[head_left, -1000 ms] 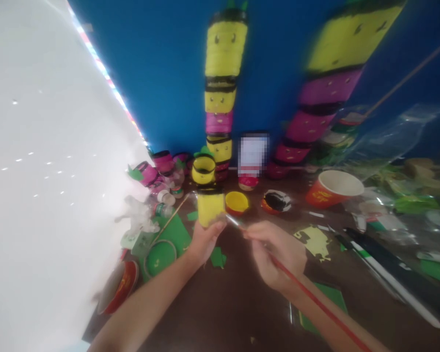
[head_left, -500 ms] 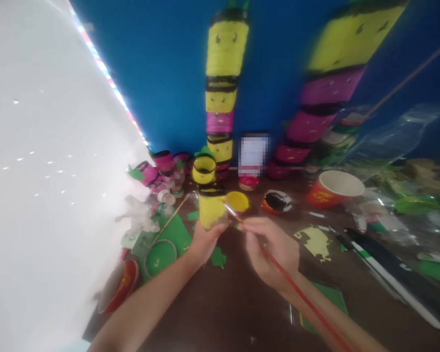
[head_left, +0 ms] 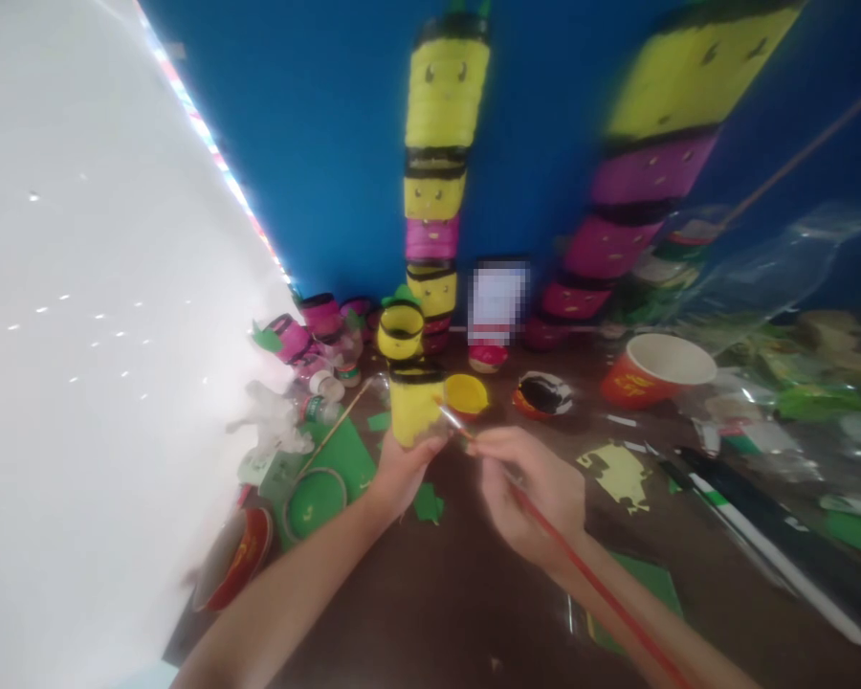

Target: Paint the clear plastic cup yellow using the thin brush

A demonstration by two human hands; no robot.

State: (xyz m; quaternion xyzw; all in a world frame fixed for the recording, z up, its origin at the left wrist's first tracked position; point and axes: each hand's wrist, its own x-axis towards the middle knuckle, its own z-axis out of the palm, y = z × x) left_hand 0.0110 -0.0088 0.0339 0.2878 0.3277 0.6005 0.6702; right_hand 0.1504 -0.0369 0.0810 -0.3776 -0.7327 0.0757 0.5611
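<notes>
My left hand (head_left: 410, 469) is closed around the bottom of a yellow-painted cup (head_left: 414, 410) with a black rim, holding it upright above the table. Patches low on the cup look unpainted. In my right hand (head_left: 535, 483) is a paintbrush (head_left: 556, 536) with a long red handle, pinched near its ferrule. Its bristle tip is at the right side of the cup; whether it touches is too blurred to tell. Just behind sits a small dish of yellow paint (head_left: 466, 393), and to its right a dish of black paint (head_left: 543, 394).
A red paper cup (head_left: 656, 371) stands at the right, with a utility knife (head_left: 782, 545) nearer me. Green paper (head_left: 344, 445) and a red bowl (head_left: 235, 560) lie left. Painted pots (head_left: 320, 314) line the back, by a blue wall (head_left: 316, 144). Plastic packaging (head_left: 767, 431) covers the far right.
The brush tip has shifted slightly down along the right side of the cup. Both hands keep almost the same place and grip.
</notes>
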